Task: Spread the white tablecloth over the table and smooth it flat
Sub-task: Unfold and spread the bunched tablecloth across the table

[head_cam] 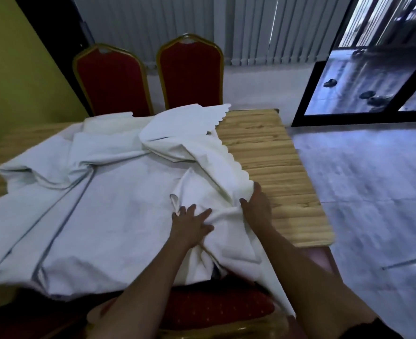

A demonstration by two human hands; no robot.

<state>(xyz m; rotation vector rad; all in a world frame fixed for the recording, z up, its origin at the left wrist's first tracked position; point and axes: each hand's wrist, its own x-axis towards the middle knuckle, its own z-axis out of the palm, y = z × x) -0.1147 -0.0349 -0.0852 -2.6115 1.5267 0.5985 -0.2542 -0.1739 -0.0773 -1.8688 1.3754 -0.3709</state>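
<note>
The white tablecloth (109, 206) lies rumpled over the wooden table (270, 162), with folds bunched at the far middle and its scalloped edge running diagonally toward the near right. The right third of the tabletop is bare wood. My left hand (192, 223) rests on the cloth with fingers spread, beside a raised fold. My right hand (257, 206) lies at the scalloped edge, its thumb and fingers around a bunched ridge of cloth. The near edge of the cloth hangs over the table's front.
Two red chairs with gold frames (190, 74) stand behind the table. A red chair seat (216, 307) sits right below me at the near edge. A yellow wall (11, 77) is on the left, tiled floor (373, 182) and a glass door (363, 77) on the right.
</note>
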